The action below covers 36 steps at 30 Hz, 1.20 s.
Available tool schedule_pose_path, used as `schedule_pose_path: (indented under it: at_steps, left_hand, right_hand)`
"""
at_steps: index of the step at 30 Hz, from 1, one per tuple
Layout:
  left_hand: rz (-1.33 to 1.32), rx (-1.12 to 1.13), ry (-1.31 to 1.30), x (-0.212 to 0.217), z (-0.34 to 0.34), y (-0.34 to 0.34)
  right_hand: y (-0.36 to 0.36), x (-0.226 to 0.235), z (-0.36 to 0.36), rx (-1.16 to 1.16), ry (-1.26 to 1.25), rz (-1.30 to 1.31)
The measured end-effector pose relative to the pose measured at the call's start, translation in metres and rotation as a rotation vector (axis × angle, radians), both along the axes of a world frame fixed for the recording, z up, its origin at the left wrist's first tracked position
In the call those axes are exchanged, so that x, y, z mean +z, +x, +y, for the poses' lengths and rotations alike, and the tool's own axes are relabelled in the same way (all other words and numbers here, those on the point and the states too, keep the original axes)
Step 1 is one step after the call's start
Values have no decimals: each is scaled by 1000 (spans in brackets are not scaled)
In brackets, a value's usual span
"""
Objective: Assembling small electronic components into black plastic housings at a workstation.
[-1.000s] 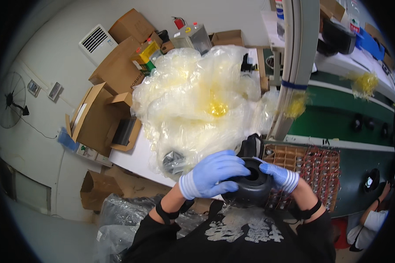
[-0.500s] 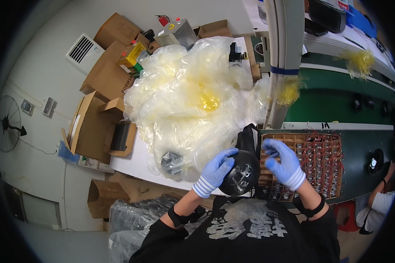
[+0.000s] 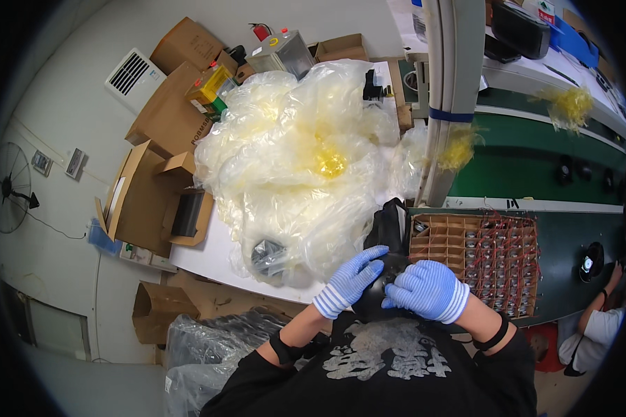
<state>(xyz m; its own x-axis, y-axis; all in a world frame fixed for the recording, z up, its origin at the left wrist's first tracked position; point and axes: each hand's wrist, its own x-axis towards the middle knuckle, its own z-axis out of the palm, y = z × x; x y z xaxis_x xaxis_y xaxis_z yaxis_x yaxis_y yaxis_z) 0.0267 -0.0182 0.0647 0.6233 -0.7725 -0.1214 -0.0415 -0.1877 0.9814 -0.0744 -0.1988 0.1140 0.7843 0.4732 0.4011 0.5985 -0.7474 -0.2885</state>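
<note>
Both hands wear blue striped gloves and meet low in the middle of the frame, close to the person's chest. Left hand (image 3: 349, 279) has its fingers curled onto the left side of a round black part (image 3: 377, 300), gripping it. Right hand (image 3: 424, 288) is folded over the top and right side of the same black part and grips it too. That black part sits between the two gloves, just under a black bag-like piece (image 3: 391, 224) that stands up behind it. Now from big to small. A huge heap of clear and yellowish plastic bags (image 3: 306, 160) fills the middle of the frame and lies on a white table (image 3: 205, 257). A long green belt (image 3: 535, 163) runs along the right side, with small dark parts on it. Brown cardboard boxes (image 3: 156, 187) are stacked on the floor at the left. A brown tray with many little squares (image 3: 476, 254) sits just right of the hands, full of small parts with red wires. One more dark part wrapped in a clear bag (image 3: 268, 256) lies at the near edge of the heap, left of the hands. Another person's hand (image 3: 613, 274) shows at the far right edge.
</note>
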Motion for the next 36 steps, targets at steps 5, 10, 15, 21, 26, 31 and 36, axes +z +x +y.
schedule_pose_path:
  at_steps: [5,10,15,21,26,31,36]
  left_hand:
    - [189,-58,-8,-2,-2,-5]
    - [151,-84,43,12,-3,-12]
    - [249,-48,-46,3,1,-16]
    - [179,-227,44,3,4,-5]
    - [193,-263,-2,8,-8,0]
    - [420,-292,17,12,-16,5]
    - [388,-366,107,17,-20,5]
  right_hand:
    - [-3,-5,-1,28,70,55]
    - [-8,-38,-5,-135,389,33]
    - [-8,-50,-3,-622,1466,534]
    - [-10,-44,-2,-525,1665,752]
    - [-5,-33,3,-515,1622,662]
    - [-14,-24,10,-521,1603,627]
    - [-17,-39,5,-494,1929,657]
